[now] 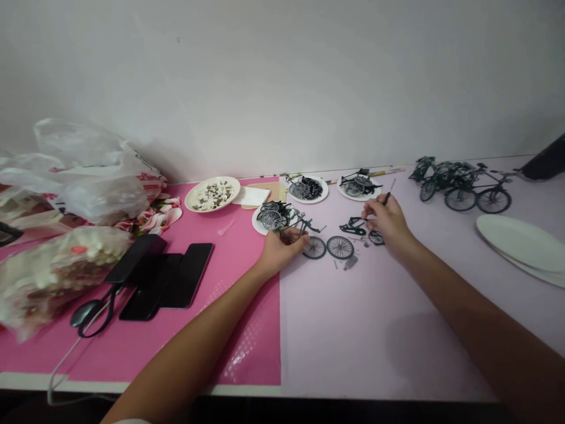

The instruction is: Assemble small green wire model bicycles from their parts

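- Wall (282, 88), one, pale grey: is rising behind the table, bearing a small dark mark (178, 40) at upper left.
- Table (353, 330), one: is spanning the view, showing a pale front edge (247, 390).
- Tabletop, two-toned: bright pink is covering the left, pale lilac the right, a straight seam dividing them.
- Light, soft: is glinting off the pink; faint shadow is falling across the lilac.

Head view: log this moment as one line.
left hand: holding dark green miniature bicycle frame | right hand: holding thin dark-handled tool | lilac tabletop, between hands: two round, dark-rimmed spoked wheels
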The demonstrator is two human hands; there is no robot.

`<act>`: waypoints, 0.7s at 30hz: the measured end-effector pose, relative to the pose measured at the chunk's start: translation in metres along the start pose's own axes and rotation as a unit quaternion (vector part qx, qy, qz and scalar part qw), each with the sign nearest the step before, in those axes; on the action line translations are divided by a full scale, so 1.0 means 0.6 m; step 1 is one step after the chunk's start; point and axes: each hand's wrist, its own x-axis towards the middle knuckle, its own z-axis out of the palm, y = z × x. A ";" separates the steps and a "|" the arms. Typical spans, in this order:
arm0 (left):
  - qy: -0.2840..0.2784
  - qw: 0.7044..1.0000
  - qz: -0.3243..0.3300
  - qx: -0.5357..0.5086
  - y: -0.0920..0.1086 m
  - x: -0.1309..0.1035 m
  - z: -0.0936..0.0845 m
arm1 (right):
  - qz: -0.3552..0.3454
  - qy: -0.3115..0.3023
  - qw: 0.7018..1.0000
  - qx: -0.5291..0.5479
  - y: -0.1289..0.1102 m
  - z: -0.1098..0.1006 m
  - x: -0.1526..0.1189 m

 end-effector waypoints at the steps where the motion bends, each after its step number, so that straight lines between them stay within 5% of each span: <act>1: 0.005 1.000 0.003 -0.001 -0.001 0.000 0.000 | 0.007 -0.010 1.000 0.005 -0.002 0.003 -0.004; 21: 0.021 0.999 0.025 0.002 -0.013 0.002 0.000 | -0.121 -0.061 0.991 -0.025 -0.004 0.028 -0.042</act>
